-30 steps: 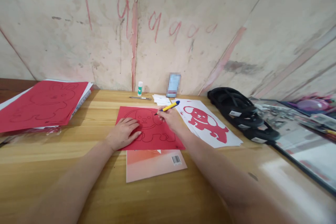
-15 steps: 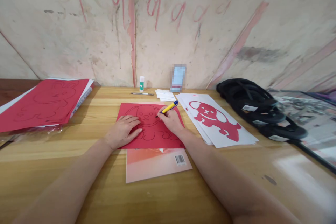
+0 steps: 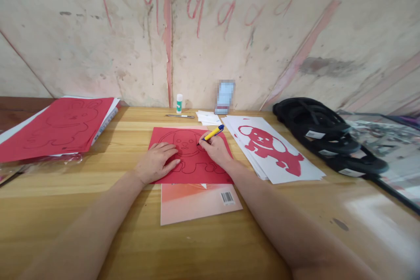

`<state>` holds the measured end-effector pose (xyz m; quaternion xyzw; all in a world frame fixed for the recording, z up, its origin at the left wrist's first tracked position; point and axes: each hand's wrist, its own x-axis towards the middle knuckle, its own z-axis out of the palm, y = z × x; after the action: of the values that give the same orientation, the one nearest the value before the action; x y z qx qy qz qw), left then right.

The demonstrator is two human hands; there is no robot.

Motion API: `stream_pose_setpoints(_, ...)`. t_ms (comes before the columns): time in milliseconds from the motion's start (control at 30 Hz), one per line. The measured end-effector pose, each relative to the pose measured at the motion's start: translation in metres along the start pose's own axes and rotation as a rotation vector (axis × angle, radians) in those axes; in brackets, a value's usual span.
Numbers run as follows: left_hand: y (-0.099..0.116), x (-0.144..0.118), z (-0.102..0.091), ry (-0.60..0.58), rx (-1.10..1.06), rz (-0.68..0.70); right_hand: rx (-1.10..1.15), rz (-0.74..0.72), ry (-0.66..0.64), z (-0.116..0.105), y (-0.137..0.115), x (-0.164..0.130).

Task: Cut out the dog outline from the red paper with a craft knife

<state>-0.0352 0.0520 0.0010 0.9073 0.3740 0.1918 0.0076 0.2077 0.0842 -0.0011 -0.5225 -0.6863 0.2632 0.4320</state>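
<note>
A red sheet of paper (image 3: 197, 177) with a dog outline drawn in dark line lies in front of me, partly over a pale orange booklet (image 3: 193, 205) with a barcode. My left hand (image 3: 159, 162) rests flat on the sheet's left side, fingers stretched over the paper. In my right hand (image 3: 215, 148) is a yellow pen (image 3: 211, 133) with a blue end, its tip down at the right edge of the drawn dog's head. My right hand and wrist cover part of the drawing.
To the right lie white sheets bearing a red paper dog (image 3: 275, 148), then a black helmet-like object (image 3: 311, 127). On the left is a paper stack topped by a red sheet (image 3: 68, 127). Behind stand a glue stick (image 3: 179, 103), a slim pen (image 3: 180, 116), white slips (image 3: 208, 118) and a phone (image 3: 225, 96).
The whole view has shifted slightly, so everything appears a little farther right. My right hand stays with the pen at the dog's head; my left hand keeps its place on the sheet.
</note>
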Motion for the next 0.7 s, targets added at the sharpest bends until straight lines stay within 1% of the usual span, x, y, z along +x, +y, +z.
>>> stream_pose_setpoints(400, 0.0009, -0.0001, -0.0009, -0.003, -0.006, -0.006, -0.026, -0.018, -0.010, 0.0021, 0.0035, 0.0009)
stream_pose_setpoints(700, 0.0004, 0.0001, -0.0007, -0.004, 0.000, -0.004, -0.031, -0.020, -0.017, 0.0010, 0.0007, 0.0000)
